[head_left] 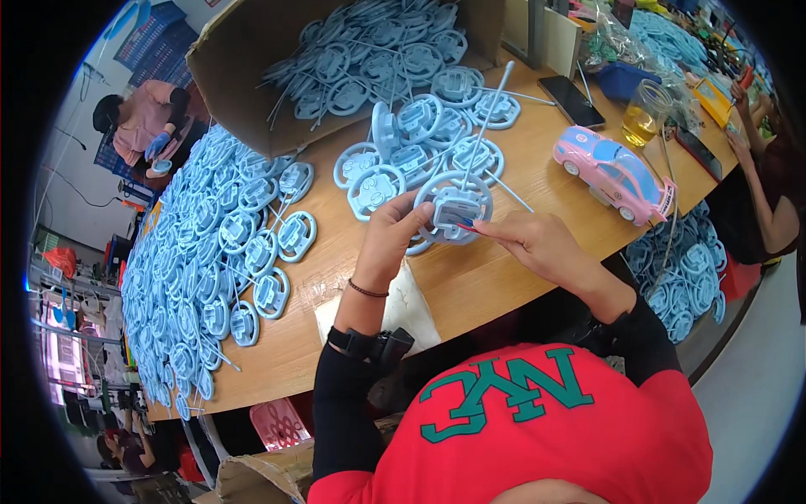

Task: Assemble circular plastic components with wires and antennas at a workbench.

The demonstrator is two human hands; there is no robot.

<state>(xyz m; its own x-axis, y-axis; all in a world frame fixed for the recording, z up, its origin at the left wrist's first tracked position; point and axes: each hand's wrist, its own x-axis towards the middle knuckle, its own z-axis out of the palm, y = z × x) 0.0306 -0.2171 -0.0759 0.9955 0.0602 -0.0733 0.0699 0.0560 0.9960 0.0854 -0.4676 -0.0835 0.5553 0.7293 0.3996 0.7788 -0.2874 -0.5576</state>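
left heap: a broad spread of light blue wheel-shaped toy parts [210, 277] covers the left of the tabletop [470, 277], many with thin stems; it looks like the biggest share of the pieces, though whether handled or waiting cannot be told.
cardboard box: a tipped box [252, 67] at the far left-centre spills more of the same parts onto the wood.
middle cluster: a smaller group of wheels [411, 151] lies just beyond the hands.
left hand: the left hand [390, 239] holds one blue wheel part [453, 206] above the near edge, fingers pinching its rim.
right hand: the right hand [541, 244] has its fingers pressed together on a slim red-tipped tool [466, 225] touching the part's centre.
progress: one piece is in work; judging by the heaps, plenty remains.
right side: a pink and blue toy car [613, 172], a dark phone [571, 101] and a glass of yellow liquid [645, 113] sit apart.
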